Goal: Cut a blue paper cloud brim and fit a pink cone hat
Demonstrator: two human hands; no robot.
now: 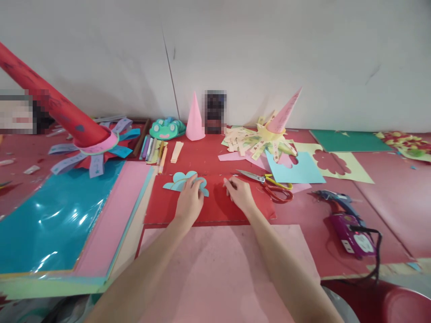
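Note:
My left hand (191,197) rests its bent fingers on light blue paper cloud cutouts (180,177), gripping them against a red board (215,208). Parts of the clouds lie hidden under the fingers. A short way to the right, my right hand (239,192) hovers low over the same board with its fingers curled in. Whether anything small is between those fingertips cannot be seen. Just beyond it lie scissors with red handles (279,193) and a yellow-handled pair (278,181). A large pink sheet (218,269) spreads under my forearms.
A purple glue gun holder (352,235) with its cord stands at right. Blue paper with a cutout (296,167) lies behind the scissors. Markers (151,150), a green frog craft (166,129), a pink cone (195,121) and a tall red cone hat (67,116) stand behind and left.

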